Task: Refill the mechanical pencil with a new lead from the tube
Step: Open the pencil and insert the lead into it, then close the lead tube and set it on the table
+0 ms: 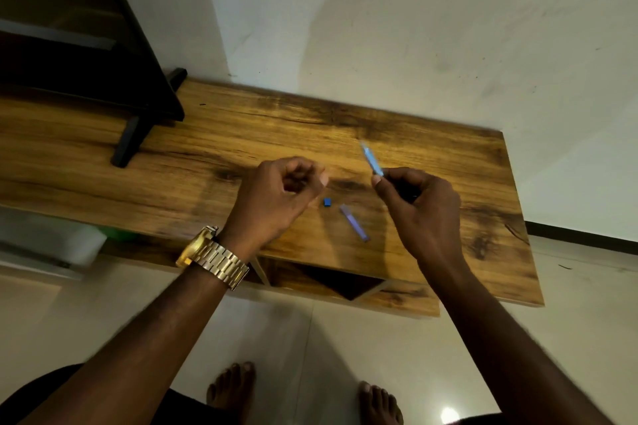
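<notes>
My right hand (419, 203) grips the blue mechanical pencil (371, 159), whose blurred upper part points up and away over the wooden table (241, 134). To its left, my left hand (279, 193) hovers with thumb and fingers pinched together; whether a lead sits between them is too small to tell. Between the hands, a small blue cap (327, 202) lies on the table. Just right of it lies the purple lead tube (355, 221), slanted toward the front edge.
A dark TV stand foot (131, 138) and the screen's corner occupy the table's left part. The wall rises behind the table. A shelf opening (341, 281) shows under the front edge, and bare feet (231, 390) rest on the tiled floor.
</notes>
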`<action>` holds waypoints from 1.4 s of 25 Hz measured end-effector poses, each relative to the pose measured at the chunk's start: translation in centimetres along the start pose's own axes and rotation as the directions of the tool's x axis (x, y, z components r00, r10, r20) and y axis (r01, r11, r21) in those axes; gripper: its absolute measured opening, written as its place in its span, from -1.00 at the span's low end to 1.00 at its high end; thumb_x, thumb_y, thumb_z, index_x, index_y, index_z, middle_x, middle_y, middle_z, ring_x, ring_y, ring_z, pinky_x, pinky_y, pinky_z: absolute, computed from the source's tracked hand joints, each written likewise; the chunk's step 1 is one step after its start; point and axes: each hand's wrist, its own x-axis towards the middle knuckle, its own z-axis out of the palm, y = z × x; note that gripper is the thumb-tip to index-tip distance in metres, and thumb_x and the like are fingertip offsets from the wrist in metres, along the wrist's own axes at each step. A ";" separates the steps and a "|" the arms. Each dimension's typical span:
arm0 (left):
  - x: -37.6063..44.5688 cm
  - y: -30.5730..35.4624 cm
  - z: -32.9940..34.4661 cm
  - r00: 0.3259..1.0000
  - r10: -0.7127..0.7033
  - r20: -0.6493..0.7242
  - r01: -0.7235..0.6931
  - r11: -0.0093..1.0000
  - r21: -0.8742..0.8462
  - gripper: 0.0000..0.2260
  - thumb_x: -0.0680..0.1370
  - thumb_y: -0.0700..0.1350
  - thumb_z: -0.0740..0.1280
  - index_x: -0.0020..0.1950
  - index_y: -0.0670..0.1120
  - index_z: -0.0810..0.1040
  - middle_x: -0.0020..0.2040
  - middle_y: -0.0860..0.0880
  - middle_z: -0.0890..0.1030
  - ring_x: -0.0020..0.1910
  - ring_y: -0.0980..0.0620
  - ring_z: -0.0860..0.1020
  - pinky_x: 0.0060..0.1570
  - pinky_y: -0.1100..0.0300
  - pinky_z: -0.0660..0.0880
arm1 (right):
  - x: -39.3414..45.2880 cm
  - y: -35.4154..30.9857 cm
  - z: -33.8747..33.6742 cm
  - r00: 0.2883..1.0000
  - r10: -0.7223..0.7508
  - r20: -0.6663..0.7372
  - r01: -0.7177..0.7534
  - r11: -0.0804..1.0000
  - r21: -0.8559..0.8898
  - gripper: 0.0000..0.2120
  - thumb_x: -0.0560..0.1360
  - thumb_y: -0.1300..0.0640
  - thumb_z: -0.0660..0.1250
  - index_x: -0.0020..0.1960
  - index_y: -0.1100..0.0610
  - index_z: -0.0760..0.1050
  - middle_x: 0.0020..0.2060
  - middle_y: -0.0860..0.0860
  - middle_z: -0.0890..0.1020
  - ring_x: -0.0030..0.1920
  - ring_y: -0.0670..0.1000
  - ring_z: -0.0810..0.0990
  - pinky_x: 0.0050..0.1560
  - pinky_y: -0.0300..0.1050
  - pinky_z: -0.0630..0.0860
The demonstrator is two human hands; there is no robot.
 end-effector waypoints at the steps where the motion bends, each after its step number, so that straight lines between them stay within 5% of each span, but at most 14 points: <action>1: -0.1 -0.6 -0.1 1.000 -0.001 0.013 -0.002 0.979 0.202 -0.73 0.60 -0.01 0.53 0.29 0.02 0.72 0.05 0.11 0.76 -0.04 0.22 0.72 -0.04 0.36 0.64 | 0.6 0.5 -0.1 0.998 0.056 -0.025 -0.056 0.998 -0.010 -0.85 0.58 -0.03 0.58 0.12 -0.04 0.81 -0.17 -0.15 0.79 -0.17 -0.18 0.74 -0.12 -0.21 0.60; 4: -0.4 -1.6 0.3 0.997 -0.041 0.063 0.005 0.868 0.496 -0.65 0.55 -0.01 0.57 0.33 0.05 0.70 0.13 0.10 0.67 -0.10 0.25 0.60 0.01 0.25 0.62 | 1.5 1.9 0.2 0.994 0.110 -0.008 -0.110 0.983 -0.144 -0.85 0.53 0.03 0.63 0.08 0.03 0.79 -0.29 -0.15 0.74 -0.27 -0.29 0.67 -0.12 -0.18 0.65; 6: -0.6 -1.5 0.8 0.996 -0.049 0.073 0.003 0.850 0.527 -0.62 0.57 0.06 0.55 0.39 0.15 0.65 0.14 0.15 0.60 -0.07 0.23 0.57 0.00 0.09 0.66 | 1.7 2.5 0.8 0.995 0.103 -0.005 -0.101 0.971 -0.215 -0.86 0.51 0.07 0.65 0.01 0.06 0.74 -0.32 -0.18 0.69 -0.28 -0.30 0.64 -0.11 -0.22 0.62; 10: -1.0 -1.4 1.7 0.994 0.006 0.110 -0.077 0.750 0.657 -0.57 0.61 0.18 0.44 0.49 0.28 0.53 0.23 0.17 0.56 0.15 0.12 0.58 -0.15 0.14 0.52 | 1.7 3.5 1.6 0.998 0.064 -0.019 -0.067 0.954 -0.293 -0.83 0.50 0.05 0.67 -0.07 0.05 0.70 -0.32 -0.16 0.66 -0.29 -0.24 0.62 -0.27 -0.43 0.40; 16: -1.1 -1.1 2.0 0.993 0.027 0.118 -0.100 0.729 0.677 -0.61 0.63 0.18 0.41 0.47 0.29 0.56 0.24 0.14 0.56 0.23 0.09 0.56 -0.10 0.14 0.51 | 2.0 1.6 0.1 0.997 -0.019 -0.079 -0.006 0.954 -0.301 -0.82 0.56 -0.05 0.59 -0.06 0.04 0.69 -0.32 -0.21 0.62 -0.26 -0.16 0.68 -0.17 -0.18 0.59; 18: -1.1 -1.1 2.1 0.995 0.050 0.085 -0.094 0.722 0.685 -0.65 0.65 0.17 0.40 0.44 0.28 0.60 0.23 0.12 0.58 0.22 0.06 0.58 -0.11 0.15 0.49 | 1.1 0.0 -0.5 0.981 -0.120 -0.150 0.075 0.958 -0.275 -0.85 0.61 -0.10 0.50 -0.07 -0.06 0.66 -0.34 -0.29 0.59 -0.30 -0.20 0.66 -0.21 -0.33 0.51; 22: -1.0 -1.0 2.4 0.994 0.096 0.047 -0.100 0.673 0.733 -0.75 0.67 0.20 0.36 0.32 0.26 0.69 0.19 0.13 0.64 0.17 0.05 0.62 -0.13 0.14 0.49 | -1.4 -0.6 0.1 0.987 -0.131 0.090 0.155 0.918 -0.364 -0.97 0.58 0.05 0.56 -0.01 -0.01 0.76 -0.26 -0.18 0.71 -0.33 -0.33 0.57 -0.25 -0.51 0.34; 25: -1.1 -1.1 2.7 0.992 0.122 0.000 -0.078 0.634 0.769 -0.75 0.65 0.28 0.34 0.21 0.28 0.73 0.12 0.15 0.67 0.08 0.05 0.64 -0.19 0.15 0.40 | -1.2 -0.3 1.0 0.968 0.004 0.251 0.115 0.882 -0.456 -0.75 0.57 0.00 0.59 0.20 0.08 0.78 -0.05 -0.02 0.82 -0.23 -0.24 0.63 -0.15 -0.49 0.41; 31: -0.8 -0.9 4.0 0.999 0.045 -0.016 -0.015 0.618 0.786 -0.74 0.65 0.26 0.35 0.22 0.22 0.73 0.19 0.13 0.65 0.13 0.04 0.63 -0.05 0.09 0.54 | -1.5 -0.1 2.2 0.948 0.060 0.314 0.122 0.841 -0.527 -0.72 0.54 -0.04 0.61 0.19 0.07 0.78 -0.02 0.01 0.80 -0.07 -0.04 0.73 0.02 -0.12 0.70; 35: -1.0 -0.9 3.6 0.996 -0.044 -0.073 0.081 0.761 0.644 -0.87 0.56 0.16 0.54 0.04 0.17 0.75 -0.01 0.20 0.72 -0.01 0.17 0.67 -0.19 0.18 0.54 | -1.5 -0.1 2.7 0.942 0.100 0.321 0.076 0.866 -0.495 -0.84 0.58 0.04 0.58 0.11 0.08 0.78 -0.11 -0.02 0.77 -0.10 -0.04 0.71 0.03 -0.07 0.69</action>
